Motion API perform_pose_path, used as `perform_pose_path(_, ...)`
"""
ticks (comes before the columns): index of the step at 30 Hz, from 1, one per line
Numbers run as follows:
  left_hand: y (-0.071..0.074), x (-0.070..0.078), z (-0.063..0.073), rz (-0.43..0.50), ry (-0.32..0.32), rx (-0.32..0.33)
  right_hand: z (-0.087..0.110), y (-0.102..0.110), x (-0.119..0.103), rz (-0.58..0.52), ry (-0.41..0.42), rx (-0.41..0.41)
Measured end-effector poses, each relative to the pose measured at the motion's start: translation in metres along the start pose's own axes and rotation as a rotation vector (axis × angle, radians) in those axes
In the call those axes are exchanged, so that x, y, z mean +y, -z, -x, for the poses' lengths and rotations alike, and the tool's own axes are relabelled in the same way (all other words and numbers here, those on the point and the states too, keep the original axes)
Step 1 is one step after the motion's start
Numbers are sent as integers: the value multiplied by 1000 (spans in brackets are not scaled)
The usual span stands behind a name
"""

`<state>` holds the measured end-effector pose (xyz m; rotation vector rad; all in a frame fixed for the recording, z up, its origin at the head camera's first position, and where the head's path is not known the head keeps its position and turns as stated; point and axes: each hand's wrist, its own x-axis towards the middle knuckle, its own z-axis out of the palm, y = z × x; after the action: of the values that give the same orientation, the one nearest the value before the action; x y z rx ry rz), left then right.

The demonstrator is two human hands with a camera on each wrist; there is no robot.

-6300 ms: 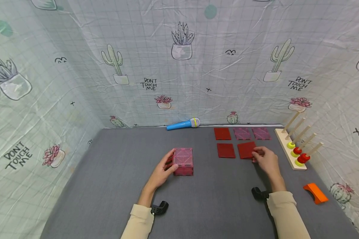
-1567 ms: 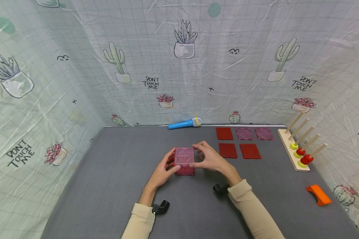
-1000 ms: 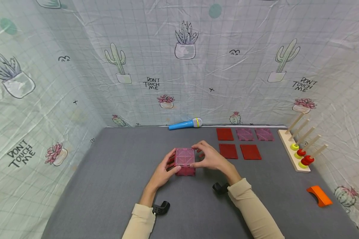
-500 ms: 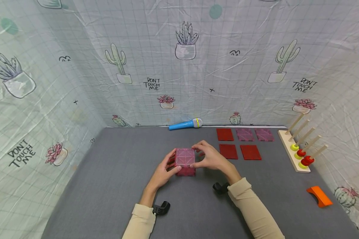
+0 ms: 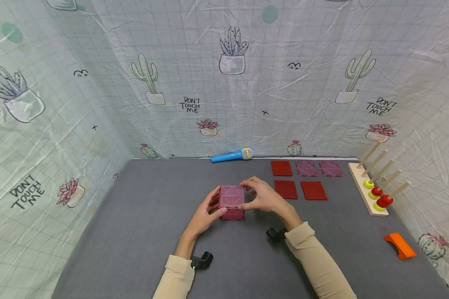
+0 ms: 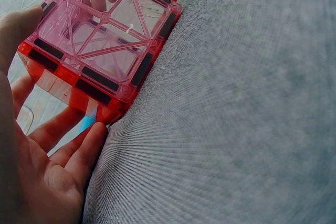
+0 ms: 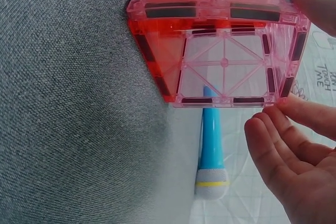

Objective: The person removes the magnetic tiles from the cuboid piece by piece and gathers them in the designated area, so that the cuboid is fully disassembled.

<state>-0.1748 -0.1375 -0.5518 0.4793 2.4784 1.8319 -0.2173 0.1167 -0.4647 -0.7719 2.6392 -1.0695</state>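
A see-through pink and red magnetic tile cube (image 5: 232,196) stands on the grey table in front of me. Its top and front are pink; the left side is red in the left wrist view. The right wrist view looks into its right side, which has no tile. My left hand (image 5: 202,216) holds the cube's left side, thumb at the front edge and fingers along the side. From the right, my right hand (image 5: 265,198) pinches the upper tile, thumb in front and fingertips behind. Red magnetic tiles (image 5: 313,190) and pink magnetic tiles (image 5: 306,168) lie flat to the right.
A blue toy microphone (image 5: 228,156) lies at the back edge. At right stands a wooden peg board (image 5: 367,189) with red and yellow rings. An orange arch block (image 5: 399,246) is nearer the front right. Printed cloth (image 5: 262,91) hangs around the table.
Earlier, my right hand was on a red tile at the right; it has since let go and come over to the cube. Both hands have kept nearly still over the last second.
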Motion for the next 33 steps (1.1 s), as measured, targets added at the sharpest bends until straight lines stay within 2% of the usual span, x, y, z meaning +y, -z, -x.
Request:
perform_pose_path(15, -1, -1, 0, -26, -6, 6, 2, 1, -4, 41, -32, -10)
perform_pose_path(26, -1, -1, -1, -22, 12, 12, 7, 1, -8, 71, 13, 54)
perform_pose_path(33, -1, -2, 0, -34, 15, 12, 10, -3, -8, -8, 8, 76)
